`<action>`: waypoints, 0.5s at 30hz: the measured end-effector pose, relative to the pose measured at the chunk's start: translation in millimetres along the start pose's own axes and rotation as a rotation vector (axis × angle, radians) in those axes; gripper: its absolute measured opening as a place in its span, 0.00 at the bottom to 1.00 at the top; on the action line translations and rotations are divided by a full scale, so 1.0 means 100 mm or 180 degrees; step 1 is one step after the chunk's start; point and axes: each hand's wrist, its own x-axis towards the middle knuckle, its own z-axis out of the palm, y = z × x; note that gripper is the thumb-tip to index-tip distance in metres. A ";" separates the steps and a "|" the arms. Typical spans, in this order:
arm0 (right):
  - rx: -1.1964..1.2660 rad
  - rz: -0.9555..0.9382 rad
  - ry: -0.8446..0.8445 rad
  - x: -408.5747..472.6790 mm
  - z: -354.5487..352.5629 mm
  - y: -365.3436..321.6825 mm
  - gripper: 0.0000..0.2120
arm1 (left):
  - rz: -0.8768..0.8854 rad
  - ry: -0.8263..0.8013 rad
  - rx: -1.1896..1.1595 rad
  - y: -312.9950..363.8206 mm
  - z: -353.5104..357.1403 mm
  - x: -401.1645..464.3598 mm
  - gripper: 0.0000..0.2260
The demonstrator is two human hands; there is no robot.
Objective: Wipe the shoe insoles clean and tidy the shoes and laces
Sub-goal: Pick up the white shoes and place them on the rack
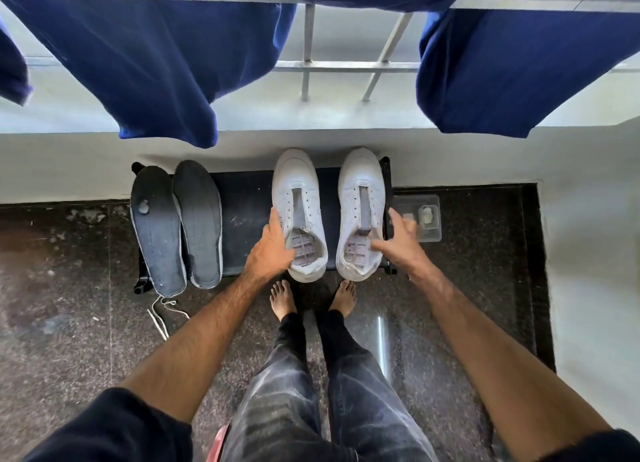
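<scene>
Two white laceless shoes stand side by side on a low black rack (pixel 246 198), toes toward the wall. My left hand (pixel 272 248) grips the heel opening of the left shoe (pixel 296 184), thumb inside. My right hand (pixel 401 239) hovers at the right shoe (pixel 362 181), thumb at its collar, fingers spread and slightly blurred. Two dark grey insoles (pixel 156 233) (pixel 201 222) lie side by side on the rack's left part. A white lace (pixel 161 317) trails on the floor below them.
A clear plastic box (pixel 424 219) with small items sits on the floor right of the rack. Blue cloths (pixel 156 66) hang from a railing above. My bare feet (pixel 282 298) stand just in front of the rack on dark stone floor.
</scene>
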 end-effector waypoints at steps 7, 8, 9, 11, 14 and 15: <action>-0.0659 -0.0276 0.0176 0.19 0.11 0.00 0.39 | -0.0010 0.0039 0.0011 0.02 0.07 0.01 0.45; -0.0719 -0.0312 0.0184 0.21 0.12 0.02 0.39 | 0.0010 0.0057 -0.0010 0.02 0.08 0.00 0.45; -0.0769 -0.0342 0.0184 0.21 0.12 0.04 0.40 | 0.0030 0.0065 -0.0041 0.03 0.09 -0.01 0.45; -0.0900 -0.0388 0.0162 0.18 0.13 0.03 0.42 | 0.0087 0.0063 -0.0084 0.05 0.11 -0.02 0.45; -0.1112 -0.0481 0.0161 0.16 0.13 0.00 0.43 | 0.0166 0.0053 -0.0002 0.09 0.16 -0.03 0.44; -0.1125 -0.0486 0.0168 0.16 0.14 -0.01 0.43 | 0.0177 0.0046 0.0017 0.09 0.16 -0.03 0.44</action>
